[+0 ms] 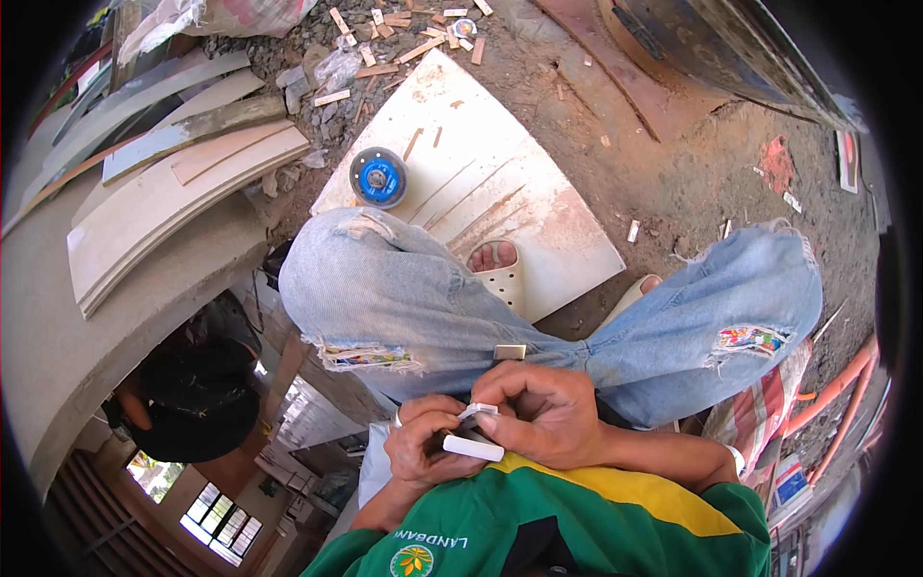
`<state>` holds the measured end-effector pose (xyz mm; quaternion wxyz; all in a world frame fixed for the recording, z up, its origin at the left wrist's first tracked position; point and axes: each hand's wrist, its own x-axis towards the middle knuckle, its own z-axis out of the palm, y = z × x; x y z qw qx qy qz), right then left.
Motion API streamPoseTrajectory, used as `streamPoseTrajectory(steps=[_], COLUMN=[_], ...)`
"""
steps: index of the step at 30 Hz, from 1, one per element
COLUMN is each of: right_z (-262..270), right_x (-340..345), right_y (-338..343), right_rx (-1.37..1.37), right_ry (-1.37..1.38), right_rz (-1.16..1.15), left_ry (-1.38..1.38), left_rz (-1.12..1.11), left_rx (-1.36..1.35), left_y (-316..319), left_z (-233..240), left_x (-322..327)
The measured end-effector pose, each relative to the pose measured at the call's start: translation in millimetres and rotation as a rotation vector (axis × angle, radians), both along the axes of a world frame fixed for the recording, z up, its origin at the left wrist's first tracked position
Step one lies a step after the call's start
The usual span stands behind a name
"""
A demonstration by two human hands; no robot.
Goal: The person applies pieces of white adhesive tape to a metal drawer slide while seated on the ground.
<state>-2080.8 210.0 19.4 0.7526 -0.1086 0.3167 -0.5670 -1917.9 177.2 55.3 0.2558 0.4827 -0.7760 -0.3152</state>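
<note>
My left hand [425,440] is closed around a small white rectangular object [473,447], whose end sticks out between the fingers. My right hand [541,411] pinches a small pale piece [482,410] between thumb and fingers, right beside the left fingertips; the left fingers also seem to touch it. What these pieces are I cannot tell. A small shiny rectangular piece [510,352] lies on the jeans just above my right hand. Farther off, a blue disc with a dark rim [378,178] rests on a dusty white board [505,180], by the left knee.
Several cut tile strips [187,202] are stacked on a concrete ledge [180,303] at the left. Small tile offcuts [375,71] lie scattered on gravel beyond the board. A large curved metal container [721,50] stands at the upper right. Orange pipes [840,404] lie at the right.
</note>
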Motion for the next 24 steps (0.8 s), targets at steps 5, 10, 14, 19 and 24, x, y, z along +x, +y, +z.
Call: streamPoseTrajectory(steps=[5, 10, 14, 19, 24], right_z=[0.3, 1.2, 1.0, -4.0, 1.5], right_x=[-9.6, -14.2, -15.2, -16.4, -17.6], right_y=[-7.8, -10.5, -12.7, -10.0, -13.4], right_rx=[-0.015, -0.009, -0.043, -0.088, -0.102], right_ry=[0.011, 0.053, 0.076, 0.142, 0.186], right_rz=[0.06, 0.079, 0.074, 0.086, 0.096], left_ry=[0.063, 0.082, 0.006, 0.474, 0.034], left_rz=[-0.069, -0.019, -0.014, 0.224, -0.063], left_rx=[0.067, 0.08, 0.168, 0.688, 1.146], left_y=[-1.0, -9.4, -12.8, -27.2, -72.2], left_z=[0.0, 7.6, 18.4, 33.6, 46.3], left_x=[3.4, -6.9, -7.7, -7.4, 8.9])
